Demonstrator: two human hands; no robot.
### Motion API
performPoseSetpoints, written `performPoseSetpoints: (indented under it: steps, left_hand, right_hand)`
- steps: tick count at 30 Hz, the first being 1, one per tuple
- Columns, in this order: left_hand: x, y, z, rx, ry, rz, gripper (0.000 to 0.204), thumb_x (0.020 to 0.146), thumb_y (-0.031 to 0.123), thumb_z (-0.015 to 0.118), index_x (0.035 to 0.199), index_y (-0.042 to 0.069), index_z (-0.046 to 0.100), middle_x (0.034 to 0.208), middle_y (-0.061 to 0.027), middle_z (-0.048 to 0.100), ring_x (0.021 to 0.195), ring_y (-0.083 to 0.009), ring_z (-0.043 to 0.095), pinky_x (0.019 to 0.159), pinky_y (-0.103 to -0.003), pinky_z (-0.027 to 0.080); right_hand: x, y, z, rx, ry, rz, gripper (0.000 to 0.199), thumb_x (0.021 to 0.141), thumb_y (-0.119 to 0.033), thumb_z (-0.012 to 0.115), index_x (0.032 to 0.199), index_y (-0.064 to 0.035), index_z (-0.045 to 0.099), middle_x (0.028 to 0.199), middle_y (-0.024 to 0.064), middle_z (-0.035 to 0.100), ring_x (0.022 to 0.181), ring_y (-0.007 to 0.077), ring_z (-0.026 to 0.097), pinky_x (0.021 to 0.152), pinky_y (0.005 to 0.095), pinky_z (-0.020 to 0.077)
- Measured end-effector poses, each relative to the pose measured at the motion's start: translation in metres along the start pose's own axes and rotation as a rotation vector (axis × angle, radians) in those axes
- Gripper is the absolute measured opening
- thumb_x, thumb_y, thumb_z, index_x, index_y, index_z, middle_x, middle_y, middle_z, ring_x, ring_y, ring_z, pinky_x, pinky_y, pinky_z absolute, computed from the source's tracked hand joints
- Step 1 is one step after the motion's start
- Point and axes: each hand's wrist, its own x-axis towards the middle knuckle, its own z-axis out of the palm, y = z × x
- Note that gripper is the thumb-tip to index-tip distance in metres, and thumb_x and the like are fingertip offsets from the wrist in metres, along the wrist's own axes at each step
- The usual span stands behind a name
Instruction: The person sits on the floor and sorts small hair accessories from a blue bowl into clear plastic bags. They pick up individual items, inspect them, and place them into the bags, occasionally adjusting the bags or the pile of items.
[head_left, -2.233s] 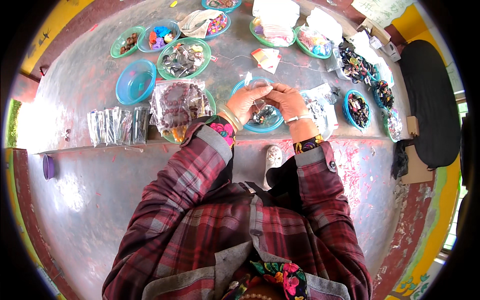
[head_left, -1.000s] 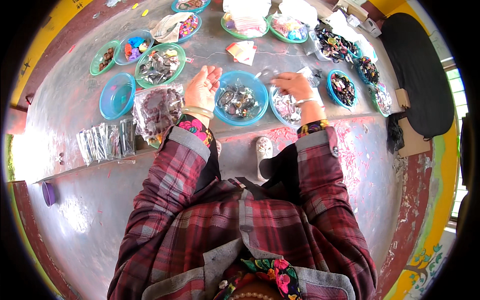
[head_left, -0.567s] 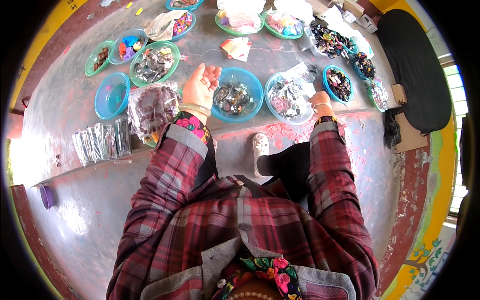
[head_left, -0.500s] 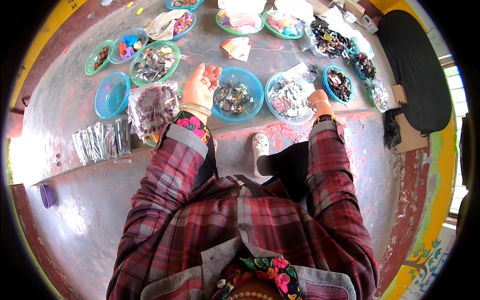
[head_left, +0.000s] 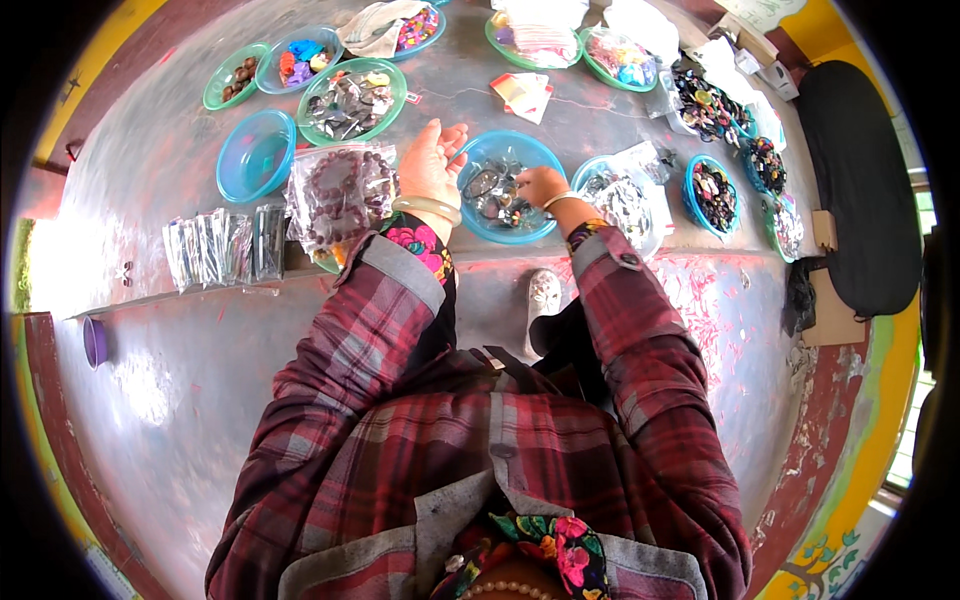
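My left hand (head_left: pixel 434 166) is palm up with its fingers loosely apart and no object visible in it, at the left rim of a blue basin (head_left: pixel 556 228). That basin contains small dark pieces in clear packets (head_left: pixel 492 190). My right hand (head_left: pixel 543 187) reaches over the basin's right side, its fingers drawn together at the packets; what they pinch, if anything, is too small to make out. Beside my left wrist lies a clear bag of dark beaded strands (head_left: pixel 335 190). Right of my right hand stands a pale basin (head_left: pixel 655 240) of clear-bagged pieces.
An unfilled-looking blue basin (head_left: pixel 224 180) and a green basin (head_left: pixel 305 125) of packets stand to the left, above flat packets (head_left: pixel 220 250). On the right are a blue basket (head_left: pixel 690 205) of dark pieces and a black oval cushion-like thing (head_left: pixel 860 190). A folded paper (head_left: pixel 522 97) lies beyond.
My right hand has moved left, from the pale basin into the blue basin of packets. My left hand stays palm up beside the blue basin. The whole view has shifted slightly.
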Motion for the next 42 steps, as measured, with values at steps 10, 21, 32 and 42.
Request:
performPoseSetpoints:
  steps: [10, 21, 32, 42]
  left_hand:
    - [-0.004, -0.001, 0.002, 0.04, 0.024, -0.028, 0.021, 0.08, 0.028, 0.054, 0.075, 0.008, 0.054, 0.087, -0.008, 0.062, 0.085, -0.0167, 0.053, 0.072, -0.03, 0.038]
    - [-0.002, -0.001, -0.002, 0.053, -0.014, -0.036, 0.021, 0.079, 0.029, 0.055, 0.073, 0.008, 0.055, 0.091, -0.0087, 0.061, 0.087, -0.0167, 0.053, 0.075, -0.028, 0.037]
    - [-0.002, -0.008, -0.004, 0.151, 0.002, 0.019, 0.023, 0.077, 0.028, 0.062, 0.087, 0.008, 0.054, 0.093, -0.0066, 0.059, 0.087, -0.0164, 0.054, 0.073, -0.029, 0.038]
    - [-0.022, -0.013, 0.022, 0.145, -0.565, -0.263, 0.031, 0.076, 0.027, 0.065, 0.1, 0.009, 0.056, 0.094, -0.0014, 0.056, 0.086, -0.0147, 0.052, 0.075, -0.029, 0.038]
  right_hand:
    - [0.05, -0.037, 0.022, 0.14, -0.007, 0.324, 0.036, 0.073, -0.017, 0.051, 0.108, -0.0112, 0.056, 0.107, 0.0157, 0.056, 0.101, 0.0313, 0.053, 0.086, 0.0381, 0.0423]
    - [0.062, -0.029, 0.04, 0.084, -0.102, 0.345, 0.03, 0.077, -0.021, 0.05, 0.101, -0.0061, 0.06, 0.108, 0.0166, 0.056, 0.103, 0.0306, 0.052, 0.088, 0.0379, 0.0408]
    - [0.003, -0.027, -0.092, 1.337, 0.039, 0.316, 0.01, 0.076, -0.007, 0.059, 0.084, -0.0018, 0.059, 0.079, 0.009, 0.063, 0.059, 0.0092, 0.055, 0.049, 0.0183, 0.0381]
    - [-0.074, -0.091, -0.109, 1.851, 0.255, 0.171, 0.008, 0.08, -0.005, 0.056, 0.087, -0.0009, 0.054, 0.086, 0.01, 0.061, 0.073, 0.0188, 0.061, 0.064, 0.0264, 0.0507]
